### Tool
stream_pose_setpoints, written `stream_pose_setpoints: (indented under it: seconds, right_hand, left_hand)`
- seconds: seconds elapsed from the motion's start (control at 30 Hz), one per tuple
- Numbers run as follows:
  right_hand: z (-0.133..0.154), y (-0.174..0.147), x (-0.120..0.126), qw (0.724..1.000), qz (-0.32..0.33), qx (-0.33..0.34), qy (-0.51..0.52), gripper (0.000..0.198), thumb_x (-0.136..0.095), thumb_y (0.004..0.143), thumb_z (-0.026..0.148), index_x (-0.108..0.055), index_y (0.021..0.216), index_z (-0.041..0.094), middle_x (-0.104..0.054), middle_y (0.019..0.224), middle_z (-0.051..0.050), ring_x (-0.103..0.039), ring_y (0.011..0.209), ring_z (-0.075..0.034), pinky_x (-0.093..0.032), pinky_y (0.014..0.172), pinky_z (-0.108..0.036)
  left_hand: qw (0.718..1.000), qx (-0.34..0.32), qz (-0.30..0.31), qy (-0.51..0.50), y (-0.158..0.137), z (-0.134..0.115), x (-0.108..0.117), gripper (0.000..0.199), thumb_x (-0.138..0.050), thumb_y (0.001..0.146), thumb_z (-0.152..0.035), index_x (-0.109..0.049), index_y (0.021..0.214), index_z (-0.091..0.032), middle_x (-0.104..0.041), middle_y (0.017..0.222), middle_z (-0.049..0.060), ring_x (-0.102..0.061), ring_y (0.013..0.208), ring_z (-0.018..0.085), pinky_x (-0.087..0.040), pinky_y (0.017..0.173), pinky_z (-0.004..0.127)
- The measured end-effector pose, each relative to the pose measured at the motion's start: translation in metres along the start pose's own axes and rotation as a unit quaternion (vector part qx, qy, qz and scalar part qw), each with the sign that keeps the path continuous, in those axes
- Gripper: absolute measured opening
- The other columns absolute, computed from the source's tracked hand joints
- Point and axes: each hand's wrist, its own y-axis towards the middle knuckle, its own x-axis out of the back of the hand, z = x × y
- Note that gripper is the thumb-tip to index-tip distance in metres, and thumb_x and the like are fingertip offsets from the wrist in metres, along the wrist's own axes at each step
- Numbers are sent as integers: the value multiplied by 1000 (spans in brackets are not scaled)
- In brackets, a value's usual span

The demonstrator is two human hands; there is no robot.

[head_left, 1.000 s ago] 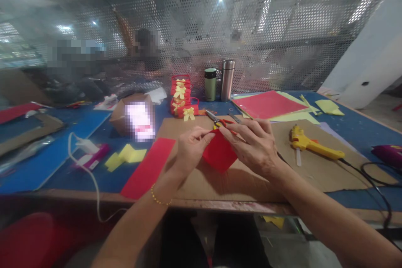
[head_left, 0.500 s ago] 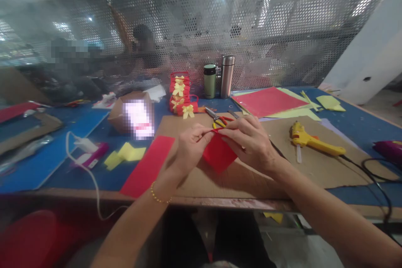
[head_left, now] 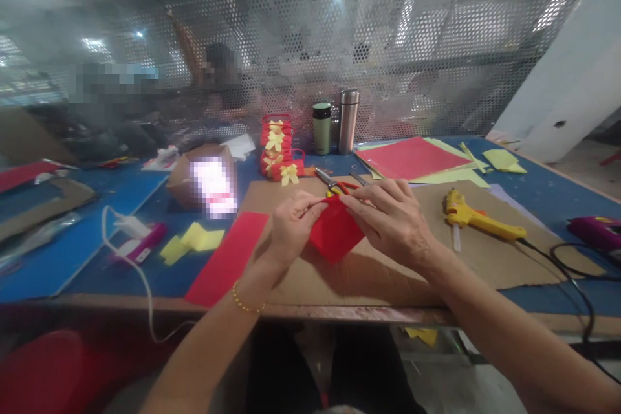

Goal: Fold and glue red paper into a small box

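A small piece of red felt-like sheet hangs between my two hands over a cardboard mat. My left hand pinches its upper left edge. With thumb and fingers, my right hand grips the upper right edge. Just beyond them lie scissors with red and yellow handles, partly hidden by my right hand. Left of my left hand, a long red strip lies across the mat's edge. A yellow glue gun rests on the cardboard to the right.
Red pieces with yellow bows stand at the back, beside a green cup and a steel flask. Red and yellow sheets lie back right. Left are yellow scraps, a purple power strip and a cardboard box.
The red piece's top edge has opened out a little between my fingers, and more of its face shows. Both hands keep their pinch; the view has shifted slightly.
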Motion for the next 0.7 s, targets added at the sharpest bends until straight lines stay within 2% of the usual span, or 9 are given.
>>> stream_pose_setpoints:
  seconds: [0.13, 0.23, 0.3, 0.33, 0.43, 0.53, 0.57, 0.63, 0.7]
  right_hand:
    - [-23, -17, 29, 998, -29, -41, -36, 20, -62, 95, 14, -73, 108, 25, -76, 94, -5, -61, 82, -20, -42, 75, -37]
    - [-62, -57, 52, 985, -29, -151, -84, 16, -61, 97, 19, -76, 101, 24, -74, 89, -6, -63, 82, -21, -44, 75, -37]
    - [-90, -91, 67, 962, -8, -231, -143, 20, -57, 98, 23, -77, 97, 22, -74, 90, -8, -65, 85, -23, -45, 75, -37]
    - [-102, -107, 73, 948, 16, -264, -178, 23, -55, 98, 23, -78, 95, 20, -74, 88, -9, -64, 83, -24, -44, 73, -38]
    - [-122, -145, 87, 901, 150, -329, -238, 24, -53, 94, 17, -78, 98, 16, -76, 97, -13, -64, 84, -25, -46, 74, -38]
    - [-123, -160, 85, 874, 267, -337, -228, 22, -56, 93, 19, -74, 104, 15, -74, 116, -15, -64, 91, -25, -46, 76, -37]
    - [-122, -162, 82, 872, 284, -332, -220, 20, -57, 93, 21, -73, 104, 15, -73, 119, -15, -64, 92, -25, -46, 76, -36]
    - [-120, -164, 77, 892, 272, -303, -199, 18, -58, 94, 24, -71, 102, 15, -74, 114, -15, -64, 91, -24, -46, 74, -35]
    - [-121, -166, 72, 935, 212, -242, -152, 18, -57, 97, 30, -70, 94, 19, -75, 97, -13, -65, 83, -22, -45, 71, -34]
  left_hand:
    - [999, 6, -15, 28, 0, 2, 0, 9, -73, 88, -24, -82, 87, -24, -77, 82, 3, -69, 76, 16, -57, 72, 29]
    - [999, 3, -28, 45, 1, 2, 0, 8, -75, 86, -23, -82, 87, -26, -77, 82, 1, -69, 73, 16, -56, 71, 28]
    - [998, -14, -30, 54, 3, 1, 1, 8, -74, 87, -25, -82, 85, -27, -77, 80, -1, -69, 71, 15, -56, 69, 27]
    - [998, -27, -24, 60, 5, 1, 2, 8, -75, 86, -25, -82, 85, -28, -77, 81, -1, -69, 72, 15, -56, 70, 27]
    - [997, -48, -19, 62, 10, 3, 4, 7, -75, 86, -26, -82, 84, -27, -77, 81, -2, -70, 71, 15, -55, 68, 27]
    - [997, -56, -25, 52, 12, 4, 6, 6, -76, 86, -26, -82, 84, -27, -76, 81, -2, -70, 72, 18, -56, 68, 30]
    - [997, -58, -24, 50, 12, 4, 6, 6, -76, 86, -25, -81, 84, -27, -76, 81, -2, -70, 72, 18, -56, 68, 31]
    - [997, -56, -20, 50, 11, 2, 6, 8, -75, 86, -24, -81, 83, -27, -76, 80, -3, -69, 71, 18, -56, 67, 31]
    - [997, -48, -19, 53, 9, 2, 4, 9, -73, 87, -22, -81, 84, -26, -76, 80, -2, -69, 70, 17, -56, 67, 30]
